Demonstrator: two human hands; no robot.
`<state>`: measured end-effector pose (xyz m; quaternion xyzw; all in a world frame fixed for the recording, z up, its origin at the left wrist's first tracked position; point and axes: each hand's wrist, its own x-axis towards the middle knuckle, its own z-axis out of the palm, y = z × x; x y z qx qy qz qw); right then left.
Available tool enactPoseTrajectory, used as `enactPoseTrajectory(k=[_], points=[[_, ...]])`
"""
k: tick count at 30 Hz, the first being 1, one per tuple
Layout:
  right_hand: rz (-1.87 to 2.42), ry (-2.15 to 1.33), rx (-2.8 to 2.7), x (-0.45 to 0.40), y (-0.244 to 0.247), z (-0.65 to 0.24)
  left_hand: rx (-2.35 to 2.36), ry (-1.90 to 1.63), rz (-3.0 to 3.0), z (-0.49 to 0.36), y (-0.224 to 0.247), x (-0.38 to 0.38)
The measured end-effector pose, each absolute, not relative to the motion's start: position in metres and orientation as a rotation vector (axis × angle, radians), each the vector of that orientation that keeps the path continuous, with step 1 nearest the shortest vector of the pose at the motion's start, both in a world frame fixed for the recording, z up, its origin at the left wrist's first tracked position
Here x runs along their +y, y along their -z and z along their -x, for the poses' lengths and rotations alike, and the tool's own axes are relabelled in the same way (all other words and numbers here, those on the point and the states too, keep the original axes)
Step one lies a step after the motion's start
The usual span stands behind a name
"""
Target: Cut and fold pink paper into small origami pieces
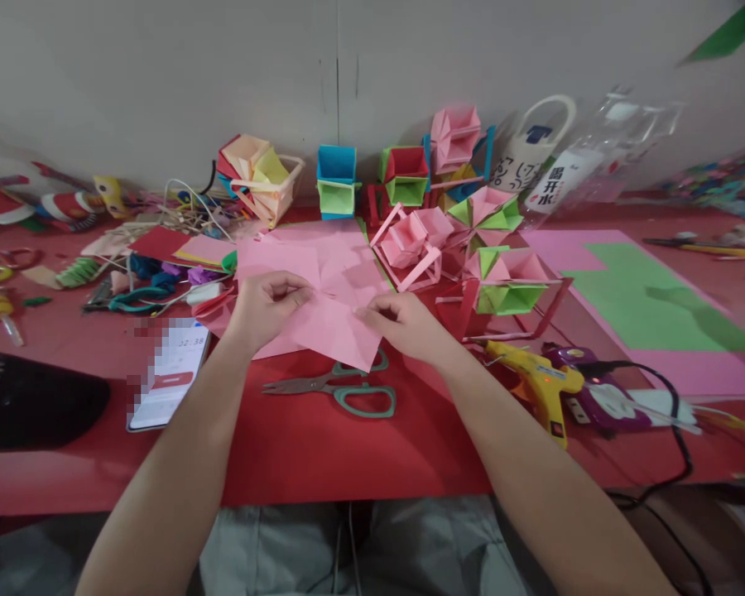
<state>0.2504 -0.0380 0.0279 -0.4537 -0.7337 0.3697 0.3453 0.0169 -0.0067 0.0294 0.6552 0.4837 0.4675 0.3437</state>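
A creased pink paper square [338, 327] is stretched between my two hands, one corner pointing toward me. My left hand [264, 310] pinches its left side between thumb and fingers. At the right edge, my right hand [403, 324] grips the same paper in a pinch. Beneath and behind it lie more pink sheets [338, 236]. Scissors with grey-green handles [314, 384] rest on the red table cover just below the paper, blades toward the left. Part of one handle loop is hidden by the paper's corner.
Folded paper models [403, 240] stand behind and to the right. A yellow glue gun [537, 377] leans by a purple power strip [574, 356], with a cable running off the table. On the left lie a phone [177, 372], a black tumbler [37, 401] and teal-handled pliers [140, 300].
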Motion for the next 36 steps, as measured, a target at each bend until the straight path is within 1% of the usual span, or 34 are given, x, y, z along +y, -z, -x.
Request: enactPoseTrajectory(k=[6, 10, 16, 19, 24, 28, 32, 36], points=[[1.304, -0.846, -1.739, -0.037, -0.025, -0.251, 1.284, -1.248, -1.741, -0.017, -0.029, -0.007], [1.284, -0.778, -1.675, -0.033, -0.023, -0.256, 1.309, -1.211, -1.776, -0.017, -0.029, -0.007], [1.197, -0.811, -1.592, -0.026, -0.019, -0.262, 1.214, -0.87, -1.962, -0.021, -0.028, -0.01], [1.169, -0.85, -1.628, -0.027, -0.021, -0.26, 1.194, -0.803, -2.009, -0.025, -0.028, -0.013], [1.135, -0.873, -1.756, -0.033, -0.026, -0.255, 1.23, -0.833, -2.092, -0.031, -0.027, -0.016], [1.092, -0.949, -1.892, -0.034, -0.024, -0.253, 1.15, -0.785, -2.139, -0.038, -0.025, -0.022], [1.13, -0.986, -1.878, -0.035, -0.023, -0.253, 1.091, -0.76, -2.135, -0.041, -0.025, -0.024], [1.184, -0.961, -1.844, -0.035, -0.026, -0.254, 1.139, -0.813, -2.179, -0.031, -0.025, -0.018]])
